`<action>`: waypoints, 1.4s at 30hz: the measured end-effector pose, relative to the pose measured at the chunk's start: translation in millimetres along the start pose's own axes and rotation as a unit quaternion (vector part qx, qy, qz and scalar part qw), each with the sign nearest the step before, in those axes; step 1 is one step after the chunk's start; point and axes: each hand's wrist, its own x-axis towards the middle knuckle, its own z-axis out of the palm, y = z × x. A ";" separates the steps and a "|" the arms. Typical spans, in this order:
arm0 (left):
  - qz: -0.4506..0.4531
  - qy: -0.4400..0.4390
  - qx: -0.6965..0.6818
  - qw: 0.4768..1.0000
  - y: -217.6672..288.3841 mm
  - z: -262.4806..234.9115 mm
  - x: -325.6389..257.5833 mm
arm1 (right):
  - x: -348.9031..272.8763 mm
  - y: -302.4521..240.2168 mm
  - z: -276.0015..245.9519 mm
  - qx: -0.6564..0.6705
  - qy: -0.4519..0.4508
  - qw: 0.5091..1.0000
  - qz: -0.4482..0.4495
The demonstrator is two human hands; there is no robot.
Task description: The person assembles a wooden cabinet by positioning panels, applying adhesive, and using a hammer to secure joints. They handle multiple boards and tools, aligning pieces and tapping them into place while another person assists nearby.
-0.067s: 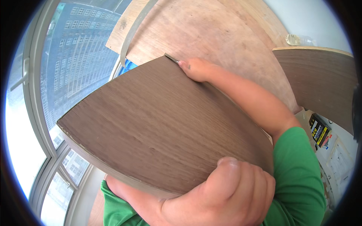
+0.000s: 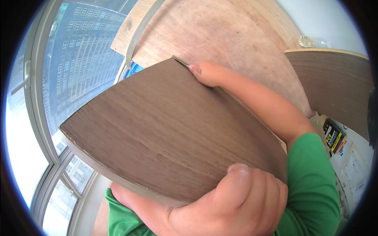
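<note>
A brown wood-grain board (image 2: 157, 129) is tilted up in front of me, its pale edge facing lower left. My left hand (image 2: 236, 200) is closed at the board's near right edge, thumb on top against the face; its fingertips are hidden. Reaching past the right side, my right hand (image 2: 206, 73) is closed at the far corner. From its fingers a thin metal blade (image 2: 182, 62) points toward that corner, lying along the edge. The handle, if any, is hidden in the hand.
Behind the board lies a large pale plywood sheet (image 2: 220, 31), with a long thin grey strip (image 2: 139, 31) across its left end. Windows (image 2: 35, 98) stand at left. At right are another brown board (image 2: 334, 82), a clear bottle (image 2: 313, 41) and a black-and-yellow box (image 2: 334, 135).
My right hand has shifted slightly to the right, away from the far corner, and its blade shows more clearly. The left hand stays in place.
</note>
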 end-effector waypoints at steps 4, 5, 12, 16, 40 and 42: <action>0.007 0.035 -0.003 0.999 -7.7 6.7 1.7 | -24.4 27.6 10.0 0.019 0.024 1.000 0.000; 0.022 0.038 0.004 0.999 -10.2 8.0 1.4 | -34.9 36.0 12.7 0.012 0.006 1.000 0.022; 0.030 0.000 0.043 0.999 -8.5 8.1 -1.6 | -142.8 95.7 32.9 -0.010 -0.058 0.991 0.118; 0.009 0.040 0.037 0.998 -6.5 11.1 -1.6 | -155.5 98.0 26.8 0.031 0.000 0.993 0.113; 0.059 0.006 0.108 0.992 -10.5 11.2 -8.7 | 24.0 -15.6 -6.5 -0.014 0.029 0.999 0.009; 0.043 0.007 0.073 0.996 -8.9 8.6 -7.3 | 21.6 -16.4 -10.0 -0.015 0.013 1.000 0.018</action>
